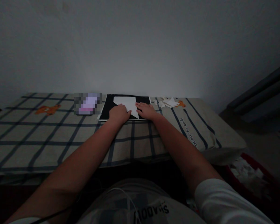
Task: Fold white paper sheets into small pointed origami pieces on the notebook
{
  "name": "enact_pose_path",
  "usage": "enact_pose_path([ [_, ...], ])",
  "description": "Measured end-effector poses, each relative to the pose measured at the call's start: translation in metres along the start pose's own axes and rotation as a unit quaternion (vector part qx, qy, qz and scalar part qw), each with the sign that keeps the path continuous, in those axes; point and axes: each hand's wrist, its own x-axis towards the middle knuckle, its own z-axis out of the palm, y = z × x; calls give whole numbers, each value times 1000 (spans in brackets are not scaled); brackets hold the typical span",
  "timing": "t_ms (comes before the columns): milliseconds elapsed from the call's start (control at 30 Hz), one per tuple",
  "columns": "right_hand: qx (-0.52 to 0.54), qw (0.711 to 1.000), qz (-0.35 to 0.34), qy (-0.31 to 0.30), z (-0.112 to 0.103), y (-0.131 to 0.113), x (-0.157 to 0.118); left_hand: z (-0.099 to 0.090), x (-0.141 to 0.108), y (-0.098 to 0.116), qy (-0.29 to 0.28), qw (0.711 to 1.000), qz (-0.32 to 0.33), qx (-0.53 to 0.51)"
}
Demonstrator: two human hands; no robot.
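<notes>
Left hand (119, 114) and right hand (146, 110) rest flat, clasping nothing, on white paper (126, 102) atop a black pad (106, 110); folding looks begun, completion unclear in the dimness; scraps (170, 102) lie right.

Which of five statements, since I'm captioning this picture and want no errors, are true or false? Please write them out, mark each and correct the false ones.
1. The left hand touches the white paper. True.
2. The paper scraps lie left of the black pad. False: the paper scraps lie to the right of the black pad.
3. The tablecloth has dark stripes. True.
4. The right hand is on the pixelated object. False: the right hand is at the right side of the white paper.
5. The pixelated object lies to the left of the black pad. True.
</notes>
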Motion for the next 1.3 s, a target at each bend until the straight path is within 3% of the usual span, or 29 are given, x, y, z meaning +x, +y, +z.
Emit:
enact_pose_path([
  [300,-1,1000,2,3,-2,-2,-2,-2,9,-16,14,998,-57,27],
  [600,0,1000,3,-8,-4,-3,-2,3,15,-29,41,997,-55,27],
  [767,-3,1000,0,-2,-2,-2,-1,5,16,-30,65,997,-39,18],
  [933,-2,1000,0,-10,-2,-1,0,4,17,-28,33,999,-41,15],
  [1133,1,1000,1,-6,-2,-2,-1,0,12,-24,46,998,-5,41],
  [1300,0,1000,2,-4,-3,-2,-1,-2,9,-21,29,998,-14,54],
])
